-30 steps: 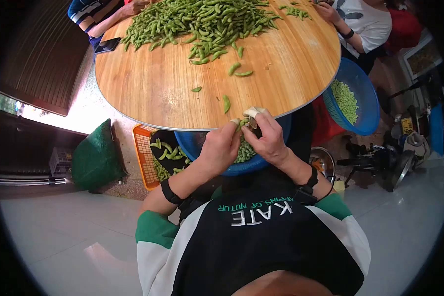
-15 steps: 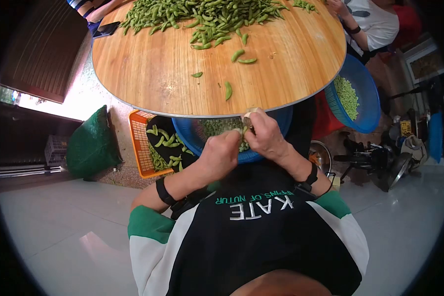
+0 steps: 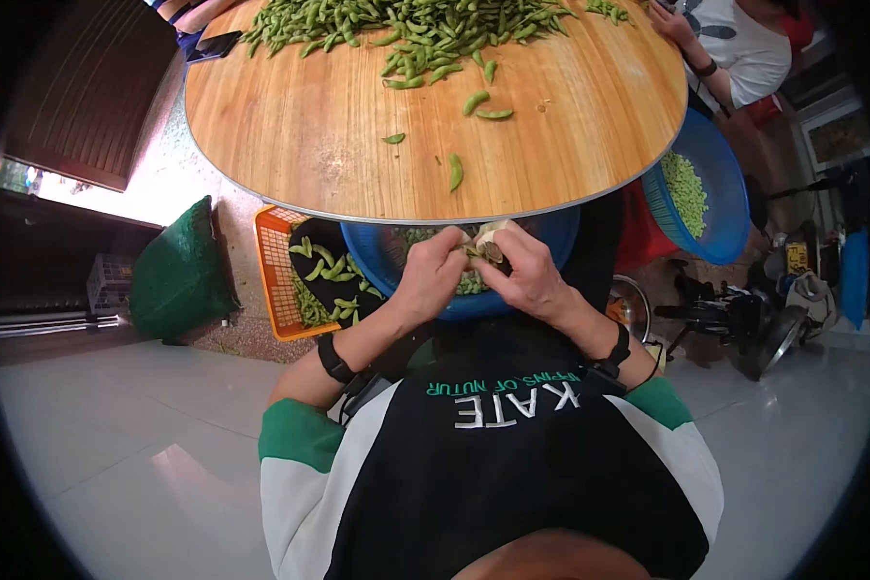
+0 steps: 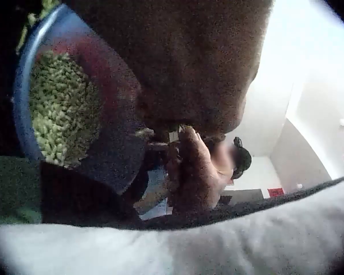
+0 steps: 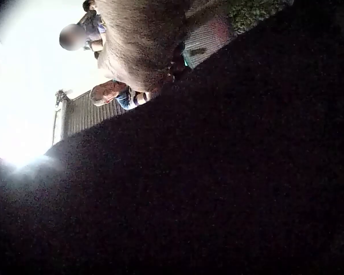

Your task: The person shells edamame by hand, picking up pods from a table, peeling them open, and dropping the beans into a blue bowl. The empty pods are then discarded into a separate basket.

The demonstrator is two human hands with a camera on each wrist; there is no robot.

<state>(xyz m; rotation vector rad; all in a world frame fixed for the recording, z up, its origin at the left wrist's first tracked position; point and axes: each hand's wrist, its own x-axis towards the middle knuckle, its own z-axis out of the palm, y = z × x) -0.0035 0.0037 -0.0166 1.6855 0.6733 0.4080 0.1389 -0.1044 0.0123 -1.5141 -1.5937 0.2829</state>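
Observation:
Both hands meet just under the near edge of the wooden table, above a blue basin [image 3: 365,275] that holds shelled green beans [image 3: 471,284]. My left hand [image 3: 429,277] pinches one end of a green soybean pod [image 3: 473,250], its fingertips close against the other hand. On the other side my right hand [image 3: 529,276] grips the same pod between thumb and fingers, with pale coverings [image 3: 496,230] on its fingertips. The fingers hide most of the pod. In the left wrist view the basin and beans [image 4: 63,109] lie beside the hands; the right wrist view is mostly dark.
A pile of pods [image 3: 406,29] covers the far side of the round table [image 3: 280,145], with a few loose pods [image 3: 455,172] nearer. An orange basket [image 3: 278,290] with pods stands at left. Another blue basin [image 3: 730,208] of beans is at right. Two people sit across.
From the table edge both hands have come down over the basin. The left hand dipped toward the beans half a second ago and is now back up against the right hand.

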